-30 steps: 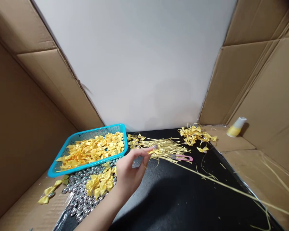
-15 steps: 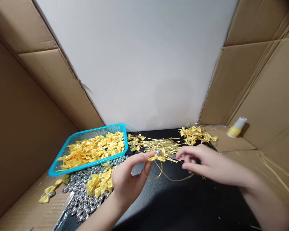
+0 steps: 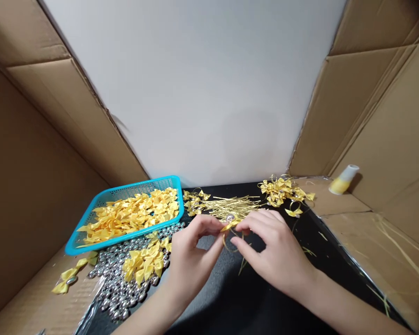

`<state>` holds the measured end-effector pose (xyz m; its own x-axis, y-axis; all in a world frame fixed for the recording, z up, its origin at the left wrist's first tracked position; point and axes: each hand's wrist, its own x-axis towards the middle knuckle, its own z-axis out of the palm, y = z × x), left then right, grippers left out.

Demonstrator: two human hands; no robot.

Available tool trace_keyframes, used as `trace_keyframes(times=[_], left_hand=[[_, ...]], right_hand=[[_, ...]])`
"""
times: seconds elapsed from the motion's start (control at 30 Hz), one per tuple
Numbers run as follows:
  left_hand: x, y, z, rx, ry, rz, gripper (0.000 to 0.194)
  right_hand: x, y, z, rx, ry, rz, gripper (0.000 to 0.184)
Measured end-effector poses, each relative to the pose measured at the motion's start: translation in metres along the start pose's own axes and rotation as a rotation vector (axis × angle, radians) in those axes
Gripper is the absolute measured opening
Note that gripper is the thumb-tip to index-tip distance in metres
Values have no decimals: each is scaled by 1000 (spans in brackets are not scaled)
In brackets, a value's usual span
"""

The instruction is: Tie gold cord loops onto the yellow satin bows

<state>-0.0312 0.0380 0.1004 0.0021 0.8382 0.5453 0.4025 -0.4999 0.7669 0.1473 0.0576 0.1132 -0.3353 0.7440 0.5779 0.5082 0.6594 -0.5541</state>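
Note:
My left hand (image 3: pixel 188 258) pinches a small yellow ribbon bow (image 3: pixel 229 224) with a silver bead on it, held just above the black mat (image 3: pixel 265 298). My right hand (image 3: pixel 275 253) meets it from the right, fingers closed on the thin gold cord (image 3: pixel 230 244) that loops down from the bow. A bundle of cut gold cords (image 3: pixel 235 206) lies just behind the hands. To the left are loose yellow bows (image 3: pixel 145 263) on a heap of silver beads (image 3: pixel 120 288).
A blue basket (image 3: pixel 101 201) full of yellow bows sits at the left. A pile of finished bows (image 3: pixel 282 191) lies at the back right. A small white-and-yellow bottle (image 3: pixel 342 179) lies on cardboard at the right. Cardboard walls enclose both sides.
My right hand came in from the right and closed on the cord at the bow. The left hand drew the bow slightly nearer. The pink snips are now hidden behind my hands.

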Motion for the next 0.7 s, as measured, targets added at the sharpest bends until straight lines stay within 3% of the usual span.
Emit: trace_keyframes(times=[0.17,0.33,0.53,0.7], left_hand=[[-3,3,2,13,1,24,16],[3,8,-1,-229,-122,-157,13],[6,11,-1,-378,-141,-387,24],[7,11,-2,-363,-114,-390,19]], right_hand=[[-1,2,5,7,-59,-9,15],[-1,-2,0,67,-89,-11,16],[-2,-1,1,42,-106,-58,14],[-2,-2,-1,44,-119,-81,13]])
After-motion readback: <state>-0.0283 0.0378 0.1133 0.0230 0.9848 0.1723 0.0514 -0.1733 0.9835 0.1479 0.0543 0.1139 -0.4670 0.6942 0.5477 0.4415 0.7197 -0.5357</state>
